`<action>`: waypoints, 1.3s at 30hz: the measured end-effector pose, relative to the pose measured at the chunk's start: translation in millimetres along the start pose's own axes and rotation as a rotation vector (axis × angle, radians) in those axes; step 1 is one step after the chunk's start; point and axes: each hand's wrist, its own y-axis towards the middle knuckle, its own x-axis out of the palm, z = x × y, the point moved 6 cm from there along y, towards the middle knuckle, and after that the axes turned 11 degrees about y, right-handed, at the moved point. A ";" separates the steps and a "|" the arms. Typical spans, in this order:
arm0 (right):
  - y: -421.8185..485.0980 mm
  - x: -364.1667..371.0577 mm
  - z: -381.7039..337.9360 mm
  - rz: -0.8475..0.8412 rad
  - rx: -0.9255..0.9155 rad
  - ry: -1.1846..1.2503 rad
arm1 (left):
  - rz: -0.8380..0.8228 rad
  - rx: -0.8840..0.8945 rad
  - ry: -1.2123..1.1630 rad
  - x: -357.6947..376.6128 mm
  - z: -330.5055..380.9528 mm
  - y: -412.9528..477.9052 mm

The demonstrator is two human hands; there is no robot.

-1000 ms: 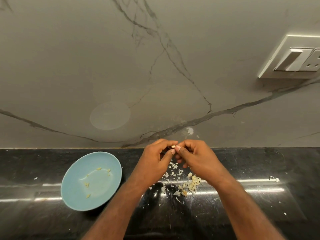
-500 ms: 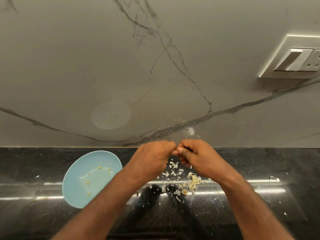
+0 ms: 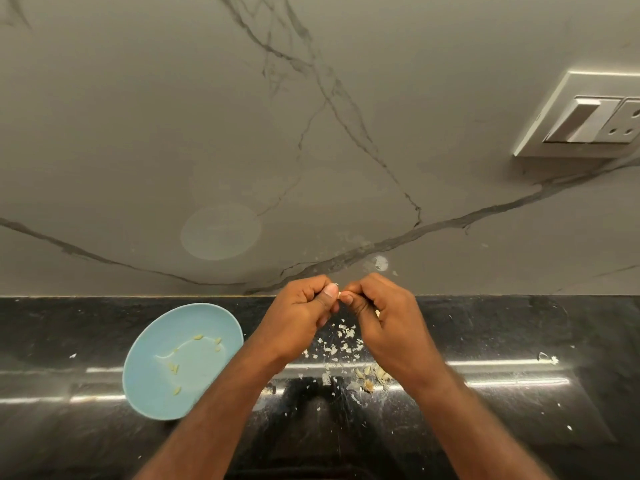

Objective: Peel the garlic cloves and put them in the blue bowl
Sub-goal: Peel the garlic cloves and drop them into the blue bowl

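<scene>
1. My left hand is curled tight, its thumb laid over the fingers, and it pinches one end of a small pale garlic clove.
2. My right hand is curled the same way, and its thumb and fingertips pinch the other end. The two thumbs nearly meet, so only a sliver of the clove shows between them.
3. I see both hands raised over the black counter, close to its back edge.
4. The blue bowl sits on the counter at about 8 o'clock from the hands, just beside my left forearm.
5. A few peeled cloves lie scattered inside the bowl, apart from one another.
6. White peel scraps litter the counter at 6 o'clock beneath the hands.
7. A small heap of garlic pieces lies at about 5 o'clock, near my right wrist. I cannot tell whether they are peeled.
8. The veined marble wall rises behind the counter, with a switch plate at 2 o'clock.
</scene>
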 end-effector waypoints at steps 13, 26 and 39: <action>3.9 -1.3 -0.7 0.023 0.260 0.462 | 0.097 -0.118 -0.219 9.4 3.3 -5.7; -0.3 -5.8 3.0 0.136 0.254 0.412 | 0.217 -0.115 -0.495 15.0 -1.5 -6.3; 0.4 -1.8 13.2 0.169 0.425 0.725 | 0.273 -0.128 -0.702 14.5 -4.9 -3.5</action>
